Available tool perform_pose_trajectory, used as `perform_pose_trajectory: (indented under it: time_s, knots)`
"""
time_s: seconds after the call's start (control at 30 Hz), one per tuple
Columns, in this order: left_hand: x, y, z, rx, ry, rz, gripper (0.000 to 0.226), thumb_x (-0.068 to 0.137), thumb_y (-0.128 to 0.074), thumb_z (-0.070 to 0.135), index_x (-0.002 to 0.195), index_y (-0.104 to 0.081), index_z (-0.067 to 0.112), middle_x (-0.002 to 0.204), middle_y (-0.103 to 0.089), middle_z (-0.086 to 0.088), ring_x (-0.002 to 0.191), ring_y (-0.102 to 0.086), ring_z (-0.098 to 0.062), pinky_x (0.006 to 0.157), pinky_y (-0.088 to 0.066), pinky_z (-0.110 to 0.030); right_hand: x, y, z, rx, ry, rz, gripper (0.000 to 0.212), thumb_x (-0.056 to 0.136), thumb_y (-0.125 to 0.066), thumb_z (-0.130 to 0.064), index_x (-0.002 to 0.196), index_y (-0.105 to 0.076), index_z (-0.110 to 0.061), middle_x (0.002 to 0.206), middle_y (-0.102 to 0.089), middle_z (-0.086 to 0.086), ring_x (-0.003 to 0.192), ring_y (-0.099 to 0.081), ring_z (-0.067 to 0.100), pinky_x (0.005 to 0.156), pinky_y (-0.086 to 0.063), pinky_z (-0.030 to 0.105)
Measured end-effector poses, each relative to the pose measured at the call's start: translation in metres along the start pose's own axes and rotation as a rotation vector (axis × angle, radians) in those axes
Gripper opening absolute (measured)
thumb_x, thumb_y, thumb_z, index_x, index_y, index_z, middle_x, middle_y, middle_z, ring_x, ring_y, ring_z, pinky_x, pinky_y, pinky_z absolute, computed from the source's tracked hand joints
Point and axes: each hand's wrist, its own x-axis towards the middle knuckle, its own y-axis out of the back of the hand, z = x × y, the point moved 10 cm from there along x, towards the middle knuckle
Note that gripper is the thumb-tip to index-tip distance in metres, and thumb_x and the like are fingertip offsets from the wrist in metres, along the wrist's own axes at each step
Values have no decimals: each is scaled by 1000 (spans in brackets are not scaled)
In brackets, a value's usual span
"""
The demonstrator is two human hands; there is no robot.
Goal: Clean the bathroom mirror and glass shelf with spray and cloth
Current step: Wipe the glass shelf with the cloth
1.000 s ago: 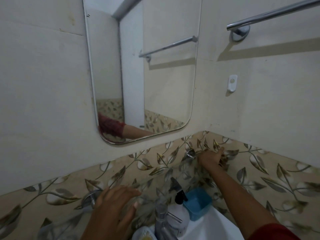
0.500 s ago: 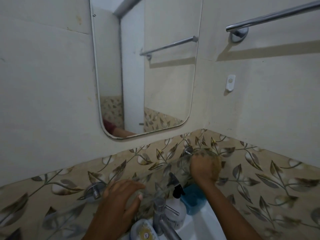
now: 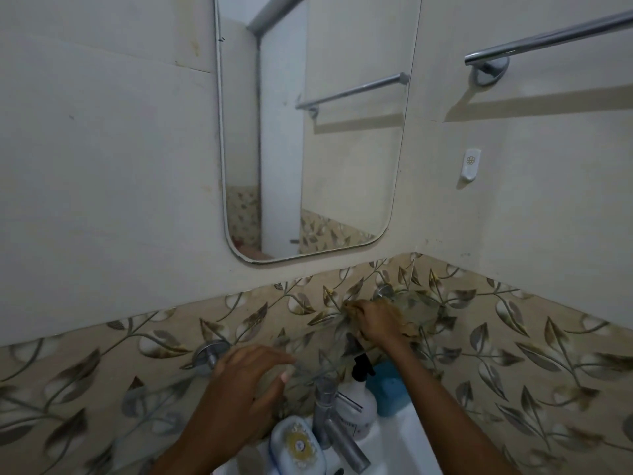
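**Cloth on the glass shelf, right hand near the corner**

The glass shelf [image 3: 414, 305] ran along the leaf-patterned tile band below the mirror [image 3: 315, 132], its long axis stretching from the chrome bracket [image 3: 209, 353] on the left to the one by the corner. The right hand [image 3: 376, 322] pressed a tan, crumpled cloth [image 3: 407, 325] onto the shelf's right end, fingers curled closed around it. The left hand [image 3: 246, 389] lay flat on the left part, fingers spread and holding nothing, apparently steadying the pane. Unwiped glass lay leftward of the cloth, so the right hand seemed best placed to sweep that way. The spray bottle [image 3: 359, 395] stood below, beside the metal tap [image 3: 329, 413]. The glass was clear and smooth, nearly invisible.
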Motion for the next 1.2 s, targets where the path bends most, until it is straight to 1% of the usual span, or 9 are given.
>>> perform_pose_trajectory:
  time_s: [0.13, 0.23, 0.4, 0.53, 0.7, 0.8, 0.97, 1.1, 1.2]
  knots:
    - [-7, 13, -14, -6, 36, 12, 25, 82, -38, 57, 97, -57, 55, 105, -55, 38, 107, -46, 12, 98, -40, -39, 11, 4, 28, -97, -59, -47, 46, 94, -30, -41, 116, -61, -15, 121, -61, 18, 112, -53, 32, 94, -44, 40]
    - [-15, 22, -24, 12, 51, 38, 28, 82, -39, 62, 98, -60, 52, 104, -58, 36, 106, -49, 11, 95, -44, -42, 18, -3, 44, -107, -97, -88, 66, 84, -12, -52, 116, -57, -16, 126, -57, 19, 115, -51, 32, 98, -41, 43]
    - [-24, 29, -36, 2, 105, 20, 31, 81, -38, 59, 99, -61, 50, 106, -60, 31, 109, -51, 5, 97, -42, -45, 6, -5, 34, -84, -118, -107, 58, 89, -17, -56, 127, -50, -27, 138, -50, 12, 128, -42, 29, 109, -26, 45]
    - [-30, 46, -43, 7, 144, 57, 26, 78, -37, 61, 93, -58, 56, 104, -56, 38, 106, -50, 8, 97, -41, -40, -18, -17, -7, -44, -49, -106, 49, 94, -25, -50, 133, -45, -28, 139, -49, 11, 130, -40, 28, 109, -26, 42]
    - [-31, 63, -52, -17, 164, 95, 39, 79, -39, 57, 101, -65, 39, 104, -65, 19, 102, -57, -4, 93, -47, -40, -40, -35, -47, 19, -30, -134, 59, 85, -30, -52, 135, -42, -24, 144, -43, 12, 133, -36, 30, 112, -26, 45]
    - [-32, 73, -58, -25, 177, 122, 26, 79, -42, 54, 96, -61, 47, 102, -65, 21, 101, -58, 2, 90, -48, -33, -54, -33, -78, 17, 26, -103, 51, 86, -33, -46, 127, -50, -19, 137, -49, 12, 129, -40, 29, 113, -23, 42]
    - [-38, 86, -53, -44, 184, 155, 23, 77, -42, 53, 94, -58, 50, 102, -62, 26, 100, -55, 7, 84, -43, -20, -81, -33, -121, 30, 91, -39, 70, 80, -17, -50, 130, -51, -13, 138, -50, 14, 132, -38, 30, 113, -20, 41]
    - [-54, 102, -62, -42, 221, 209, 33, 79, -42, 52, 99, -64, 38, 105, -63, 24, 103, -57, -2, 87, -44, -22, -95, -47, -144, -18, 100, -99, 49, 96, -29, -28, 141, -36, -9, 147, -39, 13, 138, -32, 24, 115, -16, 33]
    - [-64, 117, -68, -54, 282, 253, 26, 83, -48, 44, 101, -64, 34, 104, -63, 20, 103, -57, -4, 83, -39, -10, -107, -55, -172, -11, 138, -69, 43, 94, -36, -20, 135, -45, -12, 137, -52, 12, 129, -44, 25, 110, -27, 33]
